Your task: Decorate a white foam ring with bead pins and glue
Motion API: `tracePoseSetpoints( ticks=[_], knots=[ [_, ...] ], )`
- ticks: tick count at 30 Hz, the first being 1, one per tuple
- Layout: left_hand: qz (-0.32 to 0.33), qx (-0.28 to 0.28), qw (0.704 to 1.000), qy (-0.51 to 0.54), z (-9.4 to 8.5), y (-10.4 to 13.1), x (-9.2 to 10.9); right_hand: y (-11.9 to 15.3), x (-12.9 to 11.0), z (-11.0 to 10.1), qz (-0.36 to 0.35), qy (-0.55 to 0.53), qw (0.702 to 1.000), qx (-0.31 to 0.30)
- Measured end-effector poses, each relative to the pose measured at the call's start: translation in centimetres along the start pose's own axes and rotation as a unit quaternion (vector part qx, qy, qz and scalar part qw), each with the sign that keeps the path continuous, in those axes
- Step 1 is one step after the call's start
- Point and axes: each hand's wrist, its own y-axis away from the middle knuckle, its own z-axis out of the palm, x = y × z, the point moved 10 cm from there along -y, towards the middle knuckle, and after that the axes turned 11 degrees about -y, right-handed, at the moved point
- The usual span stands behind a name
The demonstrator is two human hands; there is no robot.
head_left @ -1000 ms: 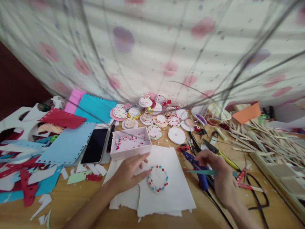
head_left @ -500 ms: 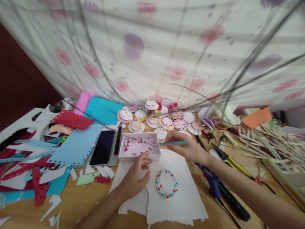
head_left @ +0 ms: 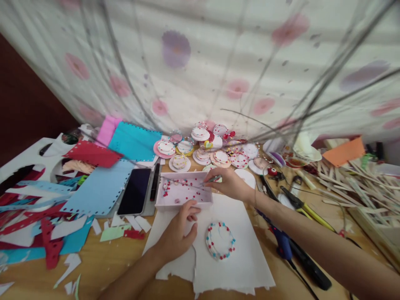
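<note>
While the right hand [head_left: 226, 183] pinches a slender tool [head_left: 214, 179] at the right edge of the pale box [head_left: 170, 207], the left hand [head_left: 178, 233], thumb apart, curls loosely by its front edge; nearer the worktop's [head_left: 120, 252] front edge, a beaded ring [head_left: 233, 246] lies on white paper [head_left: 239, 268].

From mid-view, one left hand [head_left: 178, 231] lay towards half past six, one right hand [head_left: 227, 182] with one tool [head_left: 214, 179] towards half past four, one box [head_left: 173, 206] at seven, and one bead ring [head_left: 222, 256] near half past five. One phone [head_left: 134, 192] and one pen [head_left: 154, 183] sat at eight, four cards [head_left: 136, 141] around nine. One bowl [head_left: 295, 163] was at three, one glue gun [head_left: 283, 245] near four.
</note>
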Motion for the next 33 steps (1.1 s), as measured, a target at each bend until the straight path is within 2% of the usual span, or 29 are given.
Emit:
tracePoseSetpoints(
  ticks=[3,13,18,25,33],
  knots=[
    [0.002,-0.007,1.0,0.008,0.2,0.0,-0.3,0.1,0.6,0.2,0.03,0.015,0.999,-0.013],
    [-0.006,-0.019,1.0,0.008,0.5,0.2,-0.6,0.2,0.0,-0.9,0.002,0.042,0.999,0.013],
    [-0.011,-0.021,1.0,0.01,0.5,0.2,-0.5,0.1,-0.1,0.1,0.004,0.069,0.998,-0.005],
    [-0.004,-0.016,1.0,0.0,0.5,0.3,-0.5,-0.1,-0.6,2.5,0.011,0.157,0.985,-0.068],
    [-0.005,-0.027,1.0,-0.005,0.4,0.2,0.1,-0.2,-0.1,2.5,0.019,0.168,0.984,-0.064]
  ],
)
